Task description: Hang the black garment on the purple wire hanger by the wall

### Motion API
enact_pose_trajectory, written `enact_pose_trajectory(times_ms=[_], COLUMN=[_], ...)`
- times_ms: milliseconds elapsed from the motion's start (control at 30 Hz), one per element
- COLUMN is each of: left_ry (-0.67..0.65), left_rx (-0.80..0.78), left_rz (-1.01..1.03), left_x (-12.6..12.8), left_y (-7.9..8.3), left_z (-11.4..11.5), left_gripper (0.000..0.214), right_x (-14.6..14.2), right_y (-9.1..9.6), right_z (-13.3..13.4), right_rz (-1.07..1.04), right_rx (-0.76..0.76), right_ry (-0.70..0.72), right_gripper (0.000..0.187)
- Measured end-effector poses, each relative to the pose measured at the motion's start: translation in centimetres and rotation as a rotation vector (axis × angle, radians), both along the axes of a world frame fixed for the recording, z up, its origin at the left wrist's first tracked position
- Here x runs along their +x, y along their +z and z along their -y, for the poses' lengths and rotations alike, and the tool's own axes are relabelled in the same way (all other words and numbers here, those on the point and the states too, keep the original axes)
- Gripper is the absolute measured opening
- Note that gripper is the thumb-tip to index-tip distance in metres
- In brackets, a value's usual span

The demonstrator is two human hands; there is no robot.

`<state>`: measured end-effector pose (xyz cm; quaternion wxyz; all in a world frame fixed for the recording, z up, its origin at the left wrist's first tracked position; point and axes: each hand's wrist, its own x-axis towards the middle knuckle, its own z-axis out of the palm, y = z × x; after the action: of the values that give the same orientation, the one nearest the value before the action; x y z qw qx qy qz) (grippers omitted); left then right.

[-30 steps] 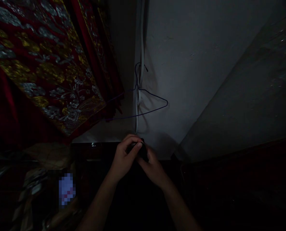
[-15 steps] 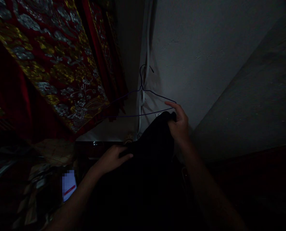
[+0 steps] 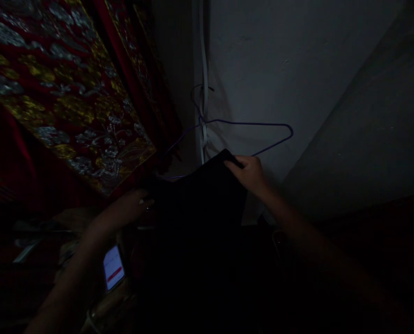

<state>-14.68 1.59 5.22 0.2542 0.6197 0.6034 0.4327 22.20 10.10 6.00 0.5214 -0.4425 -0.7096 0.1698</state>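
A black garment stretches between my two hands; its exact kind is lost in the dark. My right hand pinches its upper right edge. At the upper left edge, my left hand grips the cloth, somewhat smeared by motion. Behind the garment a thin purple wire hanger hangs by its hook from a white cable. Its right end sticks out bare beyond my right hand, and the cloth hides part of its lower bar.
Red cloth with gold and silver sequin embroidery hangs at the left. A grey wall stands behind, with the white cable running down it. Below my left forearm lies a lit phone among dim clutter.
My left hand has moved left, spreading the garment's top edge wide. My right hand has come away from the hanger's right end, and the hanger has turned.
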Motion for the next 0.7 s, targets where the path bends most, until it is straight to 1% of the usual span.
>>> enact_pose_trajectory(times_ms=[33, 100, 133, 233, 300, 367, 400, 500, 533, 567, 600, 633, 667, 700], left_ry=[-0.063, -0.188, -0.21, -0.145, -0.066, -0.007, 0.002, -0.018, -0.033, -0.045, -0.053, -0.059, -0.065, -0.071], left_rx=[0.041, 0.145, 0.229, 0.454, 0.538, 0.58, 0.585, 0.547, 0.529, 0.514, 0.507, 0.505, 0.509, 0.515], left_rz=[-0.111, -0.359, -0.425, -0.402, -0.373, -0.392, -0.417, -0.495, -0.514, -0.53, -0.544, -0.557, -0.571, -0.585], left_x=[0.4, 1.7, 2.5, 4.6, 5.6, 6.2, 6.3, 6.3, 6.1, 5.9, 5.6, 5.3, 5.1, 4.9], left_y=[1.0, 2.9, 3.8, 5.6, 6.3, 6.9, 7.2, 7.8, 7.9, 8.0, 8.0, 8.0, 7.9, 7.8], left_z=[-0.3, -0.7, -0.9, -1.9, -2.9, -4.0, -4.6, -6.1, -6.5, -6.8, -6.9, -6.9, -6.9, -6.7], left_gripper=[0.019, 0.021, 0.022, 0.02, 0.03, 0.04, 0.041, 0.037, 0.036, 0.035, 0.035, 0.035, 0.035, 0.035], right_x=[0.0, -0.2, -0.5, -1.7, -2.4, -2.8, -2.8, -2.0, -1.5, -0.8, 0.1, 1.1, 2.2, 3.4], right_y=[0.3, 0.6, 0.6, 0.0, -0.5, -0.8, -0.7, 0.0, 0.4, 0.8, 1.3, 1.6, 2.0, 2.3], right_z=[0.4, 1.1, 1.4, 2.2, 2.6, 2.8, 2.9, 3.3, 3.3, 3.3, 3.3, 3.1, 2.7, 2.3], right_rz=[0.0, -0.028, -0.049, -0.122, -0.146, -0.139, -0.122, -0.049, -0.035, -0.033, -0.045, -0.067, -0.092, -0.105], right_rx=[-0.011, -0.045, -0.068, -0.136, -0.16, -0.164, -0.166, -0.143, -0.096, -0.021, 0.072, 0.163, 0.235, 0.271], right_ry=[-0.007, -0.006, 0.003, 0.07, 0.127, 0.168, 0.183, 0.204, 0.177, 0.119, 0.03, -0.079, -0.188, -0.278], right_gripper=[0.045, 0.048, 0.049, 0.047, 0.045, 0.043, 0.041, 0.034, 0.031, 0.029, 0.033, 0.041, 0.05, 0.054])
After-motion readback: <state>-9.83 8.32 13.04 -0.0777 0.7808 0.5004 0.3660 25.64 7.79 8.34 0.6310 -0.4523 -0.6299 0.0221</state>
